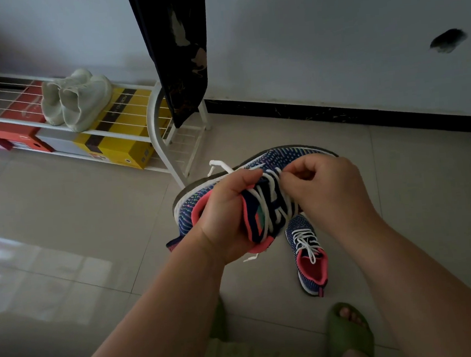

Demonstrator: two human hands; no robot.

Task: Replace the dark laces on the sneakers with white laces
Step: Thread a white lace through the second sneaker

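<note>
Left hand (pixel 226 216) grips the raised sneaker (pixel 271 181) at its collar; right hand (pixel 323 187) pinches its white lace (pixel 270 201). Second sneaker (pixel 309 254), white-laced, lies on the floor (pixel 90 219) below.

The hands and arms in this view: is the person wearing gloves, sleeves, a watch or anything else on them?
No. The left hand and the right hand are both bare, with no gloves, rings or watch showing. Both forearms are uncovered right down to the bottom edge of the picture, so no sleeve comes into view. Fingernails look short and unpainted where they can be seen.
</note>
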